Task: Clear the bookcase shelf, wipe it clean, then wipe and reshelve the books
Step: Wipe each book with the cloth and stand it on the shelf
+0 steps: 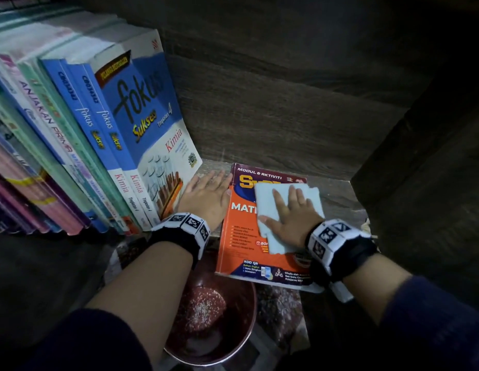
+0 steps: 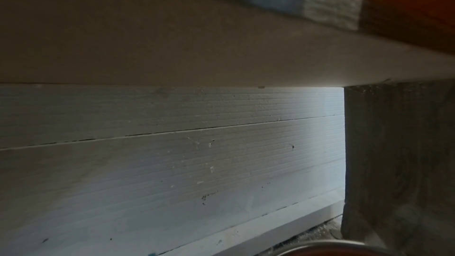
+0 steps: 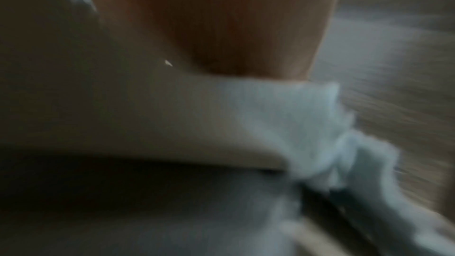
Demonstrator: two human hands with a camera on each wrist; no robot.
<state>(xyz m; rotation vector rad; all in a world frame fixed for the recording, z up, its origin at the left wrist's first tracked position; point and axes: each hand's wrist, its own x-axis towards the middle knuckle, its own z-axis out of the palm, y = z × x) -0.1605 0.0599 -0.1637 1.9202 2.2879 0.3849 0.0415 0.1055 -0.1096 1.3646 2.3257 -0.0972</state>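
An orange and purple maths workbook (image 1: pixel 243 236) lies flat on the dark wooden shelf (image 1: pixel 340 194), its near end jutting over the front edge. My right hand (image 1: pixel 291 210) presses a pale blue cloth (image 1: pixel 265 204) flat onto its cover, fingers spread. The cloth (image 3: pixel 307 124) shows blurred in the right wrist view. My left hand (image 1: pixel 206 194) lies open on the shelf between the workbook and a row of leaning books (image 1: pixel 104 135), beside the blue "Fokus Sukses Kimia" book (image 1: pixel 147 113). The left wrist view shows white page edges (image 2: pixel 172 153) close up.
A red-brown bowl (image 1: pixel 214 317) with a reddish lump in it sits below the shelf's front edge. The shelf's dark side wall (image 1: pixel 420 170) stands at the right and the back panel (image 1: pixel 286 89) behind. More books fill the left.
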